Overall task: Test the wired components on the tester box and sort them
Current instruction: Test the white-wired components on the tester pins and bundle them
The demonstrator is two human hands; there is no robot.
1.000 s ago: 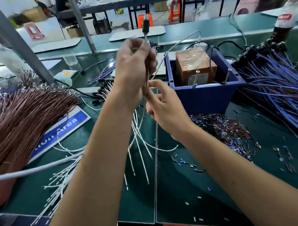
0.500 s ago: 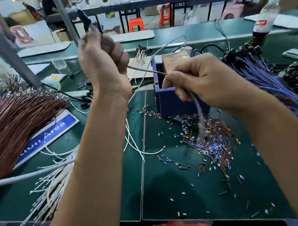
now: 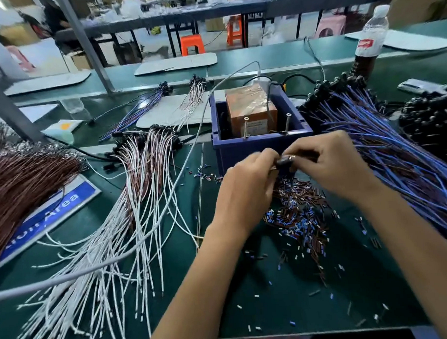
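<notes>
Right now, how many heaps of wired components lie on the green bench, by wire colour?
Brown-wire heaps: 1
White-wire heaps: 2
Blue-wire heaps: 2
Total: 5

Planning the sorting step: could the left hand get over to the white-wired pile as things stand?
Probably yes. The white-wired pile lies open on the mat just left of the left hand, nothing between, though that hand now pinches the small component together with the right hand.
</notes>
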